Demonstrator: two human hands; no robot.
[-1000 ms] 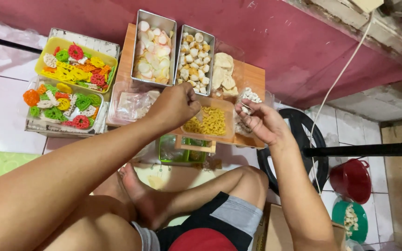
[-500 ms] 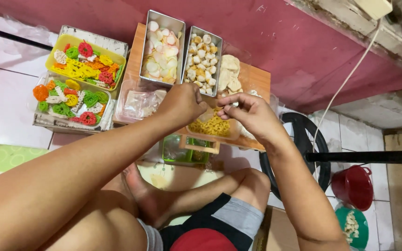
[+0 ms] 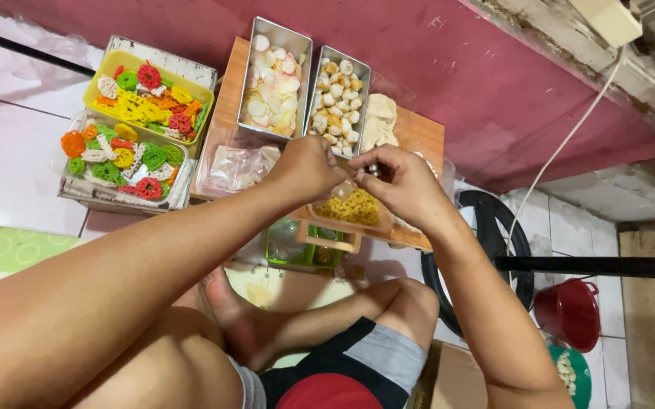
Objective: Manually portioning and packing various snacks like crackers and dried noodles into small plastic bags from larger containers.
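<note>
My left hand (image 3: 308,168) and my right hand (image 3: 402,185) meet over a clear tray of yellow curled crackers (image 3: 354,208) on a low wooden table (image 3: 224,83). Both pinch a small clear plastic bag (image 3: 345,188) held between them, just above the yellow crackers. The fingers hide most of the bag, and I cannot see what is inside it. My bare legs and foot lie below, under the forearms.
Behind the hands stand a metal tray of pink and white chips (image 3: 273,79), a metal tray of pale balls (image 3: 336,102) and flat pale crackers (image 3: 378,121). Two trays of colourful crackers (image 3: 142,102) sit left. A red bucket (image 3: 570,314) and black fan base (image 3: 494,227) are right.
My right hand has come left from the table's right end and now meets my left hand over the yellow crackers. The left hand has barely moved.
</note>
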